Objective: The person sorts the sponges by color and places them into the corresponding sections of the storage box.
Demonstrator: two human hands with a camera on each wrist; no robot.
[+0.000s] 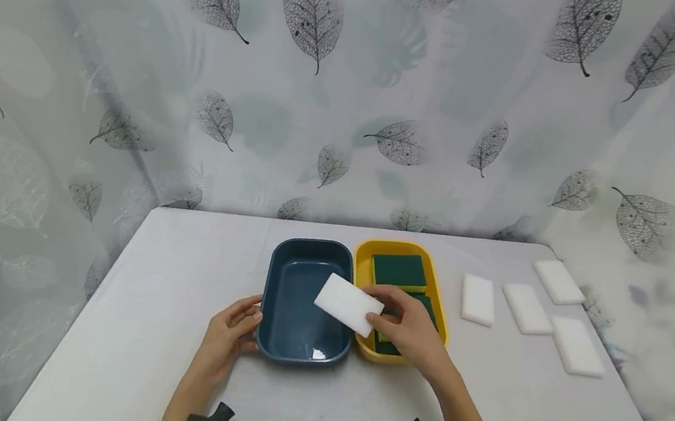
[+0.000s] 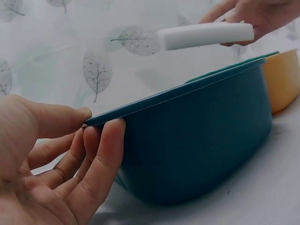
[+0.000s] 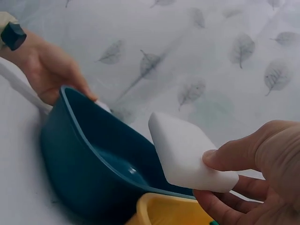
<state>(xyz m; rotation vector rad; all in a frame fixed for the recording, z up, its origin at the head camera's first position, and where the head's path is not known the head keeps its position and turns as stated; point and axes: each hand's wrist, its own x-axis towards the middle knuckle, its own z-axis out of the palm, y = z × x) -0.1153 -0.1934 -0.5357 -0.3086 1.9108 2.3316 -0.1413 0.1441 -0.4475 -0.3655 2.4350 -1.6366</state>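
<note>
My right hand (image 1: 410, 327) pinches a white sponge block (image 1: 347, 304) at one end, thumb on top and fingers beneath. The sponge is held in the air over the right side of a dark blue plastic basin (image 1: 304, 306), seen tilted in the right wrist view. At the basin's left side, my left hand (image 1: 225, 335) grips the rim; in the left wrist view its thumb (image 2: 70, 119) lies on the rim with fingers against the outer wall. Inside, the basin's floor shows bare. Beneath my right hand stands a yellow basin (image 1: 441, 315) with several green-and-yellow scouring sponges (image 1: 399, 271), partly covered by the hand.
Several white sponge blocks (image 1: 478, 300) lie flat on the right side of the white-covered table (image 1: 173, 274). A leaf-patterned curtain (image 1: 353, 98) hangs behind and along both sides. The two basins stand side by side.
</note>
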